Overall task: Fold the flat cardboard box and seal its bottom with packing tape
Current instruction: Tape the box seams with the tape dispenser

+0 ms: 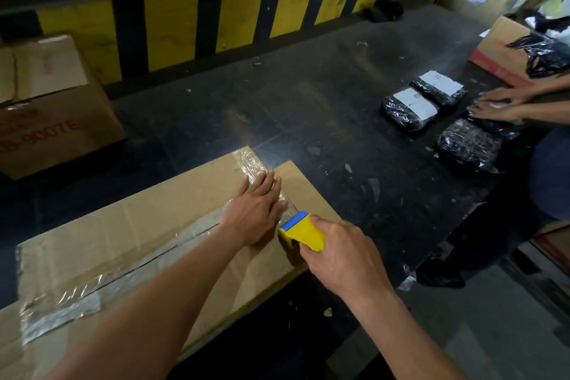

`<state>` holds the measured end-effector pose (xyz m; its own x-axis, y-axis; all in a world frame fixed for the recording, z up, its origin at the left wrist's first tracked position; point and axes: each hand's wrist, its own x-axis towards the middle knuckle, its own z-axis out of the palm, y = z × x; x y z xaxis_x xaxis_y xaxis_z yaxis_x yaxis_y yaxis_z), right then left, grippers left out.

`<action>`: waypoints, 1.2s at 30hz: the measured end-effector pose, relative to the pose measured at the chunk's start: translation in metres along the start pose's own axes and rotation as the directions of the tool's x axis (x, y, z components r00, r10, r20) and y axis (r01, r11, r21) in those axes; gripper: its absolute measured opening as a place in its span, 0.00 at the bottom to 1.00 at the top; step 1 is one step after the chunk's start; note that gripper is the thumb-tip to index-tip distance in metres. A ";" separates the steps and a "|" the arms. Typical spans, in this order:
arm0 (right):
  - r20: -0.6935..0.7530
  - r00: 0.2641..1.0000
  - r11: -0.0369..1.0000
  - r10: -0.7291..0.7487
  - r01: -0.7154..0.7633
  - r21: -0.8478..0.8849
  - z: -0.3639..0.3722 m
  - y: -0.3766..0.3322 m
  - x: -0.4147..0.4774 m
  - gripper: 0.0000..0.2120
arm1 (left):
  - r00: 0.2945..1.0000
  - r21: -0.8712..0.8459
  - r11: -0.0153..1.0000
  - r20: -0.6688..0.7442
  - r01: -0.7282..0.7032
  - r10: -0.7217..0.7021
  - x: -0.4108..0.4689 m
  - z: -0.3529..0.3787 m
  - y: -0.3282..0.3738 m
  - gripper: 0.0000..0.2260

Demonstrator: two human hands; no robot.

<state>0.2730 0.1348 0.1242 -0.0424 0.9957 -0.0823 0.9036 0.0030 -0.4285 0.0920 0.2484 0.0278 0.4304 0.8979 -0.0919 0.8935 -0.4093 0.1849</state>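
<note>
The box lies at the near left of the dark table, bottom flaps closed, with wrinkled clear tape along the seam. The left hand presses flat on the tape, its forearm covering part of the seam, while the right hand grips a yellow dispenser just beside it. Black parcels lie well apart at right under another person's hands, and a second box stands far left.

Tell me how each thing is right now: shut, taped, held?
Big brown cardboard box: flaps shut, seam taped.
Yellow-and-blue tape dispenser: held at the seam.
Left hand grip: flat, pressing tape.
Right hand grip: curled round dispenser.
Black plastic-wrapped parcels: lying on the dark table.
</note>
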 end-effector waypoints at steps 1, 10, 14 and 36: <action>0.002 1.000 1.000 0.000 0.000 0.009 0.000 0.000 0.000 0.26 | 1.000 -0.003 1.000 -0.010 0.008 -0.008 -0.001 0.002 -0.002 0.39; -0.036 0.999 0.998 0.003 -0.001 0.060 -0.002 0.012 -0.018 0.24 | 1.000 -0.010 1.000 -0.028 0.013 -0.013 -0.001 0.001 -0.004 0.37; 0.010 1.000 0.997 0.013 -0.013 0.081 -0.004 0.012 -0.029 0.25 | 0.999 0.012 1.000 -0.025 0.022 -0.022 -0.003 0.001 0.000 0.35; -0.001 1.000 0.995 -0.010 0.010 0.098 -0.007 0.026 -0.048 0.26 | 0.985 0.058 0.984 -0.035 -0.167 0.170 -0.026 0.006 0.001 0.27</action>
<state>0.3015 0.0882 0.1229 -0.0505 0.9958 -0.0770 0.8567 0.0036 -0.5158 0.0828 0.2238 0.0244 0.5709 0.8207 -0.0248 0.8148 -0.5625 0.1405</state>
